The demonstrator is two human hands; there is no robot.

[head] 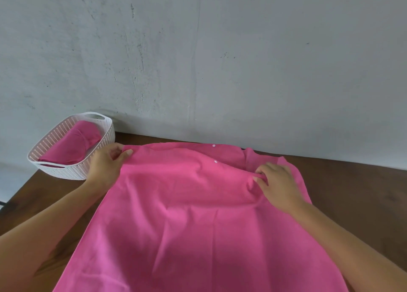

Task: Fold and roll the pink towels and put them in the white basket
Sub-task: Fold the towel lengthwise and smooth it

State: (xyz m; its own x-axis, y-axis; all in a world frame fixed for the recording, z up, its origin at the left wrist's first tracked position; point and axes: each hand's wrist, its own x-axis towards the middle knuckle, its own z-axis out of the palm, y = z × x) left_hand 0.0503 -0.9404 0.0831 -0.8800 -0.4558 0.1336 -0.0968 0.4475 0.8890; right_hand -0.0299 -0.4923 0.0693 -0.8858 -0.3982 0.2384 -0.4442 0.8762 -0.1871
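Head view: one pink towel [187, 214] lies spread on the bench [352, 192], its far edge pinched by two hands, left hand [108, 166] at the 11 o'clock corner, right hand [277, 183] bunching cloth at 1 o'clock, while one white basket [66, 175] at 10 o'clock holds one rolled towel [72, 144].

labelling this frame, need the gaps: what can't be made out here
Head view, the only one:
Towel near edge: cut off by the bottom of the frame.
Cloth inside the grips: covered by the left hand and right hand holding the far edge.
Basket floor: hidden under the rolled towel; more rolls cannot be told.
Two white dots by the far edge: too small to identify.
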